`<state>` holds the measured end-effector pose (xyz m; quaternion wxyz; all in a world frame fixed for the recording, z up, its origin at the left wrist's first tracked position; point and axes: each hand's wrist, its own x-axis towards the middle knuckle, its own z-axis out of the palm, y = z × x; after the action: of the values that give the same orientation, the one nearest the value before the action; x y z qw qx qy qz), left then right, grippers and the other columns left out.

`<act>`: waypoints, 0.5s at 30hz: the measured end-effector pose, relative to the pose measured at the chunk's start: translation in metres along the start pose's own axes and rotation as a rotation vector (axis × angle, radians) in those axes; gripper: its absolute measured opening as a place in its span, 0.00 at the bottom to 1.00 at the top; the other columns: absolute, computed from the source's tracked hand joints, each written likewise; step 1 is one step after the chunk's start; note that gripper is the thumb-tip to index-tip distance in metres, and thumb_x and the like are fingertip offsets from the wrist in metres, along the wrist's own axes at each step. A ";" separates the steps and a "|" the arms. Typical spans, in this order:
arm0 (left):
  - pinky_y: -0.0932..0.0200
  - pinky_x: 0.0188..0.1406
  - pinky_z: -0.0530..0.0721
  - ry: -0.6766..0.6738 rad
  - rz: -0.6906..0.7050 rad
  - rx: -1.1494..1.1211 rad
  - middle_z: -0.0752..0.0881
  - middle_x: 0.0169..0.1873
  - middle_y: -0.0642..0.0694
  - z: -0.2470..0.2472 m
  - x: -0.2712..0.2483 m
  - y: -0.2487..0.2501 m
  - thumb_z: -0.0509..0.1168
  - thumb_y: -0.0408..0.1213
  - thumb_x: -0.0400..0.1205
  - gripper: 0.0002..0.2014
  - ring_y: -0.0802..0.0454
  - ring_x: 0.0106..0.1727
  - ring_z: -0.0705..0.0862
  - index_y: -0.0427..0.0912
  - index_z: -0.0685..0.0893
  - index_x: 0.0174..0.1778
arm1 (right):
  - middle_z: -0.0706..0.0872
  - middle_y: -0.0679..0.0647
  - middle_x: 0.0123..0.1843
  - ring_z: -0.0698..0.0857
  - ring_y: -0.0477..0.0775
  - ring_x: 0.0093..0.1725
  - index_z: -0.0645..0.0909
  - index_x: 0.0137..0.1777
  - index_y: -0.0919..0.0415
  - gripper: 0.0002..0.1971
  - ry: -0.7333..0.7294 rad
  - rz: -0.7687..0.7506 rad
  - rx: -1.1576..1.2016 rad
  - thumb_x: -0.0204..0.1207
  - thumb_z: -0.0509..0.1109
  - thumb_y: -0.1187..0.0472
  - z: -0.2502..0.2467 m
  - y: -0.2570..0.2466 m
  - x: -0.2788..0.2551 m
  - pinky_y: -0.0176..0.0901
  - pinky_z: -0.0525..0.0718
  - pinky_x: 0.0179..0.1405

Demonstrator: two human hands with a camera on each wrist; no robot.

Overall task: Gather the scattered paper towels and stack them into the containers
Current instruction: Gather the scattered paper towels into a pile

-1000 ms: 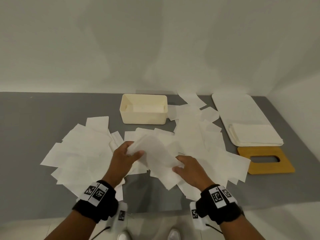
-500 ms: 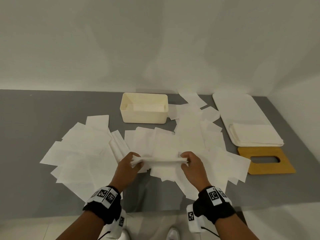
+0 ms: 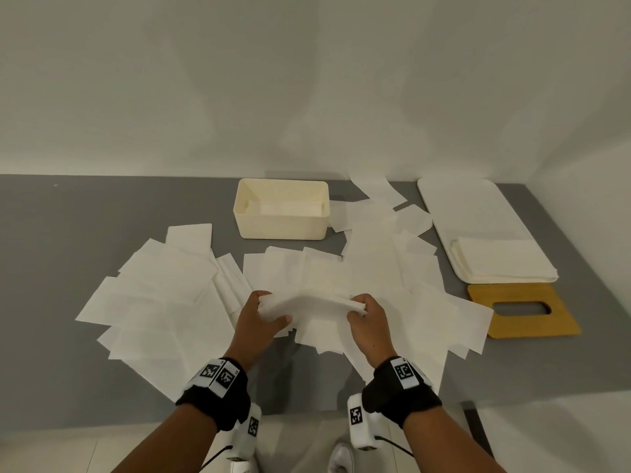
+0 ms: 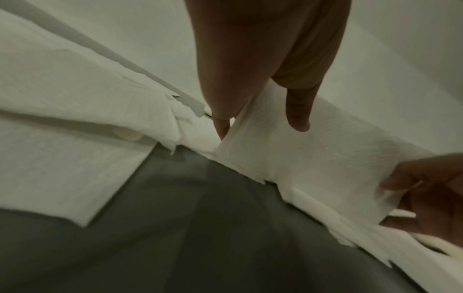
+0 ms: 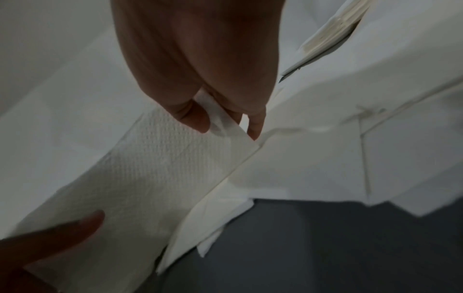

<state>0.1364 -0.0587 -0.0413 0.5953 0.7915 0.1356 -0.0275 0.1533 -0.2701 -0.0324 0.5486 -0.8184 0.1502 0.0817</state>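
A: White paper covered most of the grey tabletop (image 3: 85, 233). Where was the towel being handled?

B: A folded paper towel (image 3: 309, 305) was stretched between both hands, above the loose sheets near the table's front edge. The left hand (image 3: 261, 322) pinched its left end and the right hand (image 3: 367, 322) pinched its right end.

A: How did the fingers lie?

B: In the left wrist view, the thumb and fingers (image 4: 298, 111) were clamped on the towel's edge. In the right wrist view, the thumb (image 5: 190, 115) lay on top and a finger beneath, closed on the sheet. Neither hand was spread flat.

A: And the rest of the towels?

B: Scattered paper towels (image 3: 164, 302) lay in overlapping layers on the left, in the middle and on the right of the table, some reaching the back wall.

A: The containers?

B: 1 cream box (image 3: 281, 230) stood open at the back centre, with what looked like a few sheets lying low inside it. 1 white tray (image 3: 478, 213) lay at the right, with a neat stack of towels (image 3: 502, 261) on its near end.

A: Anything else?

B: A wooden lid (image 3: 522, 312) with an oval slot lay flat just in front of the tray. Black wristbands (image 3: 215, 394) with printed markers sat on both wrists.
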 end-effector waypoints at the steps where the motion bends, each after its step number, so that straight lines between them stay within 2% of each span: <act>1: 0.68 0.36 0.82 0.007 0.000 0.012 0.81 0.43 0.51 0.000 0.001 0.000 0.77 0.29 0.73 0.20 0.53 0.44 0.80 0.39 0.76 0.56 | 0.83 0.52 0.43 0.80 0.54 0.42 0.79 0.46 0.60 0.09 0.013 -0.001 0.020 0.73 0.62 0.73 0.001 0.000 0.001 0.42 0.78 0.39; 3: 0.62 0.38 0.83 0.022 0.023 0.003 0.84 0.41 0.48 0.000 0.003 0.002 0.76 0.28 0.72 0.15 0.50 0.42 0.82 0.37 0.79 0.51 | 0.82 0.51 0.41 0.78 0.50 0.39 0.78 0.42 0.59 0.09 0.028 -0.012 0.049 0.74 0.63 0.73 0.001 -0.002 0.001 0.37 0.75 0.37; 4: 0.62 0.39 0.83 0.030 0.035 -0.012 0.84 0.42 0.47 0.000 0.004 0.003 0.76 0.27 0.72 0.15 0.51 0.42 0.82 0.37 0.79 0.51 | 0.82 0.51 0.40 0.78 0.49 0.38 0.78 0.42 0.59 0.09 0.029 -0.019 0.067 0.75 0.63 0.73 0.000 -0.002 0.001 0.36 0.74 0.36; 7: 0.64 0.43 0.82 0.040 0.020 -0.055 0.83 0.47 0.49 -0.003 0.007 -0.003 0.78 0.28 0.70 0.21 0.53 0.47 0.82 0.40 0.77 0.55 | 0.84 0.53 0.43 0.81 0.50 0.40 0.79 0.50 0.59 0.11 -0.015 0.020 0.078 0.73 0.64 0.74 0.002 0.002 0.002 0.36 0.79 0.38; 10: 0.65 0.45 0.81 0.033 0.014 -0.036 0.85 0.46 0.51 -0.002 0.003 -0.011 0.79 0.29 0.70 0.21 0.50 0.49 0.84 0.41 0.79 0.55 | 0.87 0.57 0.56 0.86 0.57 0.54 0.79 0.64 0.64 0.21 -0.041 0.068 0.105 0.68 0.68 0.70 0.008 0.007 0.001 0.47 0.85 0.55; 11: 0.63 0.46 0.80 0.032 0.023 -0.021 0.86 0.45 0.51 -0.002 0.003 -0.012 0.79 0.29 0.71 0.18 0.50 0.48 0.85 0.42 0.81 0.53 | 0.87 0.57 0.56 0.86 0.57 0.55 0.80 0.62 0.63 0.19 -0.020 0.066 0.120 0.69 0.68 0.69 0.009 0.008 0.002 0.48 0.84 0.57; 12: 0.61 0.46 0.81 0.042 0.025 -0.013 0.87 0.43 0.51 -0.002 0.003 -0.012 0.78 0.29 0.71 0.16 0.51 0.47 0.85 0.42 0.82 0.50 | 0.87 0.56 0.52 0.86 0.55 0.51 0.82 0.55 0.59 0.14 -0.003 0.046 0.140 0.71 0.68 0.71 0.008 0.006 0.001 0.44 0.84 0.55; 13: 0.58 0.46 0.82 0.059 0.018 -0.030 0.87 0.42 0.50 -0.003 0.004 -0.012 0.79 0.29 0.70 0.15 0.50 0.46 0.85 0.41 0.82 0.49 | 0.87 0.54 0.48 0.85 0.52 0.47 0.81 0.49 0.54 0.14 0.007 0.039 0.160 0.73 0.68 0.74 0.007 0.005 0.002 0.40 0.83 0.51; 15: 0.54 0.50 0.85 0.089 -0.013 -0.113 0.87 0.46 0.45 -0.005 0.007 -0.011 0.79 0.30 0.70 0.18 0.46 0.49 0.84 0.40 0.83 0.52 | 0.86 0.53 0.45 0.85 0.50 0.44 0.81 0.48 0.53 0.14 0.021 0.021 0.178 0.73 0.68 0.75 0.005 0.002 0.004 0.37 0.81 0.46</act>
<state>0.1397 -0.0504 -0.0514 0.6321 0.7562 0.1687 0.0116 0.1563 -0.2673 -0.0375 0.6168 -0.7655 0.1713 0.0651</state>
